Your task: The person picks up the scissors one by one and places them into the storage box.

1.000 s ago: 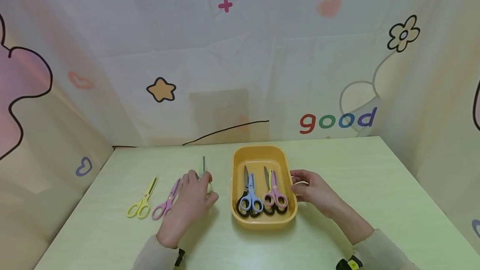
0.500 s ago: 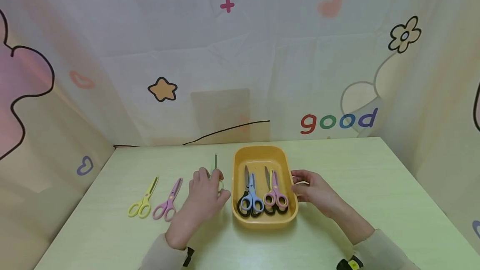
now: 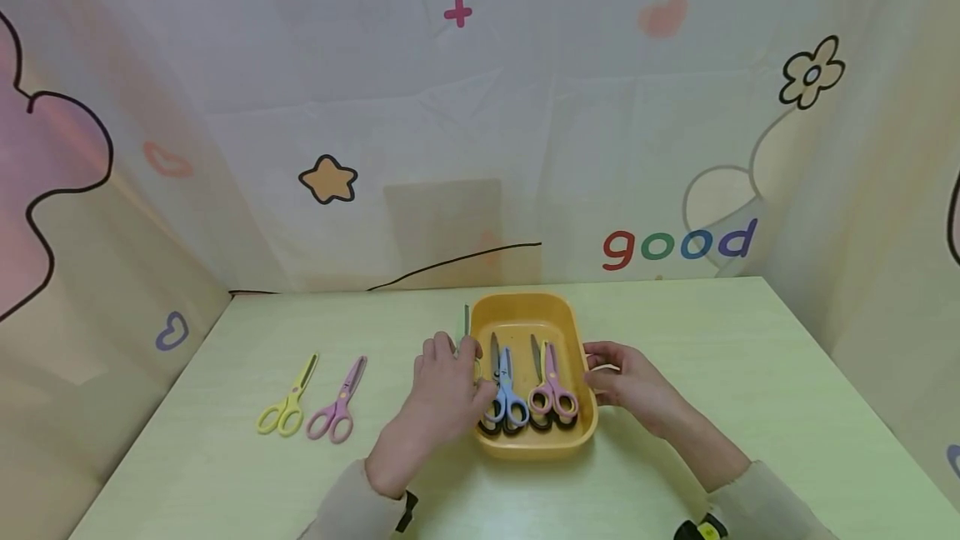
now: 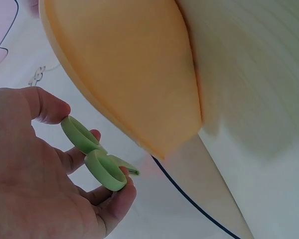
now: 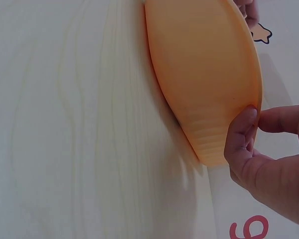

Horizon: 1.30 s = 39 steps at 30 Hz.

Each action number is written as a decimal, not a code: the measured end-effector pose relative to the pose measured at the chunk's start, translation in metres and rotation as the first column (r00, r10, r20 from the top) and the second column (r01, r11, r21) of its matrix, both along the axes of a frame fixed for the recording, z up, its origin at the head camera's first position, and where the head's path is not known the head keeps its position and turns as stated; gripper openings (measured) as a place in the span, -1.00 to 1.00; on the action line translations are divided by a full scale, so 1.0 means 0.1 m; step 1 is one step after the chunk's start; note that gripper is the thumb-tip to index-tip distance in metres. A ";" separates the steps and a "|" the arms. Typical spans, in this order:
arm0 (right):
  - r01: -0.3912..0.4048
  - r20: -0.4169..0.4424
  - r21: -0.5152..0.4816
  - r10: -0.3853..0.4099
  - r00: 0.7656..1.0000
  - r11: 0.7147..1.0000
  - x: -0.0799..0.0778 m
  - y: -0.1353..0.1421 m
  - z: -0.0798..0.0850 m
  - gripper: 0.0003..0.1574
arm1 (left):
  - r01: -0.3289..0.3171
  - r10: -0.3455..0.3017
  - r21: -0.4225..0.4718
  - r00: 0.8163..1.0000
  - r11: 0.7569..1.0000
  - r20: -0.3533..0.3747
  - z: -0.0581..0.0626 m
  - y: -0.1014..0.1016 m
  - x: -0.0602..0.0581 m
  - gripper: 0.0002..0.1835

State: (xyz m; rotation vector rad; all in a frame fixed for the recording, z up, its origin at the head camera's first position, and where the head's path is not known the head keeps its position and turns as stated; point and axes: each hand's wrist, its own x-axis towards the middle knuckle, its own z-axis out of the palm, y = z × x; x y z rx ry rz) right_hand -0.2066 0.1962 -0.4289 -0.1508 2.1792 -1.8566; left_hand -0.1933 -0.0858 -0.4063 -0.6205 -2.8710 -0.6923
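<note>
In the head view my left hand [image 3: 446,390] is over the left rim of a yellow tray [image 3: 525,446]. It holds green scissors [image 4: 103,169] by the finger loops, blades pointing away; the left wrist view shows the scissors beside the tray's outer wall. With thumb and fingers my right hand [image 3: 633,386] pinches the tray's right rim. Inside lie blue scissors [image 3: 506,372], pink scissors [image 3: 551,367] and black-handled scissors [image 3: 492,429], partly overlapped. The left hand hides part of the tray's left side.
Yellow scissors [image 3: 291,401] and a second pair of pink scissors [image 3: 346,394] lie on the pale table [image 3: 187,473], left of the left hand. A printed cloth [image 3: 337,90] stands behind the table and along both sides.
My left hand has carried the green scissors rightward from beside the pink scissors on the table to the tray's left rim. The right hand keeps its place on the tray.
</note>
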 end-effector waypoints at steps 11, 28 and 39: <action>-0.007 -0.011 -0.008 0.006 1.000 1.000 -0.01 0.01 -0.01 -0.31 | 0.046 -0.044 -0.049 0.998 0.998 0.042 -0.02 0.25 0.00 -0.62; -0.003 -0.010 -0.007 0.003 1.000 1.000 0.01 0.01 -0.01 -0.32 | 0.075 -0.067 -0.254 0.997 0.964 0.039 -0.09 0.52 0.06 -0.55; -0.004 -0.009 -0.013 0.004 1.000 1.000 0.00 0.01 -0.01 -0.32 | 0.049 -0.035 -0.352 0.998 0.935 0.045 -0.03 0.58 0.11 -0.67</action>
